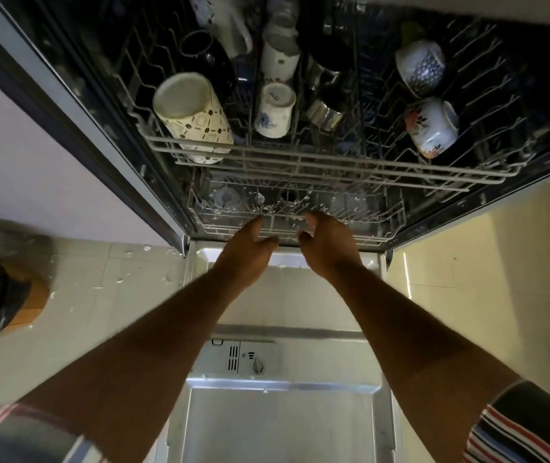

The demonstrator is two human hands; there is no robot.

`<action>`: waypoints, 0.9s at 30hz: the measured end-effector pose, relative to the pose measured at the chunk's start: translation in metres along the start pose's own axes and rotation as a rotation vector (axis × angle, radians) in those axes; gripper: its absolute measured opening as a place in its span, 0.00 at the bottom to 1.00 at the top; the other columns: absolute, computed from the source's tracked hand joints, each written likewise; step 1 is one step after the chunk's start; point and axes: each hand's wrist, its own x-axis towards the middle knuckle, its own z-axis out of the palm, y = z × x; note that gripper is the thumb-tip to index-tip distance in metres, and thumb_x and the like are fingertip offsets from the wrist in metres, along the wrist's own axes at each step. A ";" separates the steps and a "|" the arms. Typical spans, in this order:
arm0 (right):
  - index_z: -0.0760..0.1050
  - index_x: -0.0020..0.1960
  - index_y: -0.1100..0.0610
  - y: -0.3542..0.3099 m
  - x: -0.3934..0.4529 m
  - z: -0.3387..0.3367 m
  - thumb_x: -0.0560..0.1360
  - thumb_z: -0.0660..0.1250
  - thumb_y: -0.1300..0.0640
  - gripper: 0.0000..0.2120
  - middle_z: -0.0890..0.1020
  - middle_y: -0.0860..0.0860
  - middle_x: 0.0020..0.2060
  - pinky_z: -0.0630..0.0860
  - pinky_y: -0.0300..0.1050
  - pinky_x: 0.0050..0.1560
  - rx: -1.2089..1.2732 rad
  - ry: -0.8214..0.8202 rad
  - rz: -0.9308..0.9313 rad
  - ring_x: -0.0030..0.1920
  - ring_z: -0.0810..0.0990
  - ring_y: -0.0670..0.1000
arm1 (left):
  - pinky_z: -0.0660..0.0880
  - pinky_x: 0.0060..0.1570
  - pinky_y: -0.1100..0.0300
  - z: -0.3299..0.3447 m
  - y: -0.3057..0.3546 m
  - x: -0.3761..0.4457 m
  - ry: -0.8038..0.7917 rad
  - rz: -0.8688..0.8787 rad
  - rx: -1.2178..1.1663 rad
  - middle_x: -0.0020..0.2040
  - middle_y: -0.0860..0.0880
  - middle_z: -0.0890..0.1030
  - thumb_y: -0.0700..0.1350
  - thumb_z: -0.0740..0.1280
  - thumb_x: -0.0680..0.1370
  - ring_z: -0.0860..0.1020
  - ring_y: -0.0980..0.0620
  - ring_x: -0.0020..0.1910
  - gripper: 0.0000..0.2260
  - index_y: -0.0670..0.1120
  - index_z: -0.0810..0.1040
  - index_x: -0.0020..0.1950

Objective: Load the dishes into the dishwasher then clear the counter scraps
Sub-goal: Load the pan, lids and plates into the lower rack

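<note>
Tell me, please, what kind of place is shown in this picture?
Most likely a home kitchen: an open dishwasher with its door folded down, cups in the upper rack, and a tiled floor. Both hands reach toward the lower rack.

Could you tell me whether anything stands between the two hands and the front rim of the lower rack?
Nothing visible does. The left hand and right hand reach over the open door to the lower rack; the loaded upper rack sits above.

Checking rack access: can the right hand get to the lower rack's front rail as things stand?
Probably yes. The right hand is open at the lower rack front edge, door down, nothing between them.
</note>
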 end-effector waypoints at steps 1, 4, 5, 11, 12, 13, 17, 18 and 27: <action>0.67 0.76 0.53 0.001 0.008 0.005 0.80 0.65 0.57 0.24 0.76 0.56 0.69 0.75 0.52 0.66 -0.099 -0.009 -0.050 0.67 0.77 0.58 | 0.68 0.71 0.47 0.001 -0.003 0.009 -0.013 0.015 0.077 0.78 0.43 0.66 0.47 0.65 0.82 0.69 0.41 0.73 0.27 0.49 0.60 0.80; 0.57 0.81 0.54 0.008 0.029 0.021 0.78 0.66 0.60 0.34 0.65 0.56 0.77 0.67 0.57 0.74 -0.319 -0.050 -0.112 0.76 0.65 0.59 | 0.67 0.72 0.49 0.003 -0.012 0.031 -0.048 0.048 0.262 0.79 0.44 0.63 0.47 0.65 0.82 0.68 0.41 0.74 0.31 0.50 0.55 0.82; 0.54 0.81 0.55 0.010 0.035 0.025 0.78 0.66 0.60 0.36 0.60 0.57 0.79 0.63 0.58 0.76 -0.366 -0.068 -0.111 0.78 0.59 0.59 | 0.67 0.72 0.50 0.003 -0.014 0.035 -0.061 0.047 0.296 0.80 0.43 0.62 0.47 0.65 0.82 0.68 0.41 0.74 0.32 0.50 0.54 0.82; 0.46 0.83 0.54 0.025 0.048 0.044 0.77 0.65 0.60 0.40 0.51 0.54 0.82 0.53 0.65 0.78 -0.448 -0.185 -0.066 0.81 0.47 0.58 | 0.59 0.74 0.53 0.012 -0.027 0.050 -0.089 0.110 0.483 0.81 0.42 0.58 0.43 0.63 0.82 0.61 0.41 0.78 0.32 0.46 0.50 0.82; 0.48 0.82 0.54 0.026 0.049 0.045 0.77 0.65 0.60 0.40 0.53 0.54 0.81 0.55 0.64 0.78 -0.454 -0.176 -0.075 0.81 0.49 0.58 | 0.59 0.75 0.53 0.014 -0.030 0.051 -0.089 0.108 0.488 0.81 0.42 0.57 0.43 0.63 0.82 0.60 0.41 0.78 0.32 0.46 0.50 0.82; 0.50 0.82 0.54 0.026 0.049 0.043 0.77 0.65 0.61 0.39 0.56 0.55 0.81 0.57 0.63 0.77 -0.454 -0.162 -0.085 0.80 0.53 0.58 | 0.58 0.75 0.53 0.015 -0.031 0.051 -0.087 0.109 0.488 0.81 0.43 0.56 0.43 0.62 0.82 0.60 0.41 0.78 0.33 0.46 0.49 0.82; 0.60 0.79 0.55 0.027 0.037 0.039 0.75 0.64 0.63 0.33 0.68 0.57 0.75 0.66 0.58 0.74 -0.407 -0.155 -0.097 0.74 0.66 0.61 | 0.57 0.75 0.55 0.019 -0.039 0.043 -0.085 0.124 0.455 0.82 0.45 0.54 0.42 0.63 0.82 0.59 0.43 0.79 0.35 0.48 0.45 0.83; 0.63 0.78 0.56 0.028 0.029 0.040 0.75 0.63 0.63 0.31 0.70 0.58 0.74 0.69 0.56 0.72 -0.406 -0.155 -0.099 0.73 0.68 0.61 | 0.58 0.75 0.55 0.021 -0.041 0.039 -0.089 0.127 0.448 0.82 0.45 0.54 0.41 0.63 0.82 0.59 0.44 0.79 0.35 0.48 0.45 0.83; 0.70 0.74 0.54 0.043 -0.050 0.056 0.77 0.63 0.61 0.25 0.75 0.54 0.69 0.73 0.51 0.69 -0.320 -0.227 -0.025 0.69 0.73 0.56 | 0.67 0.71 0.57 0.044 -0.060 -0.012 -0.089 0.041 0.454 0.76 0.45 0.70 0.37 0.62 0.82 0.70 0.46 0.73 0.24 0.50 0.67 0.77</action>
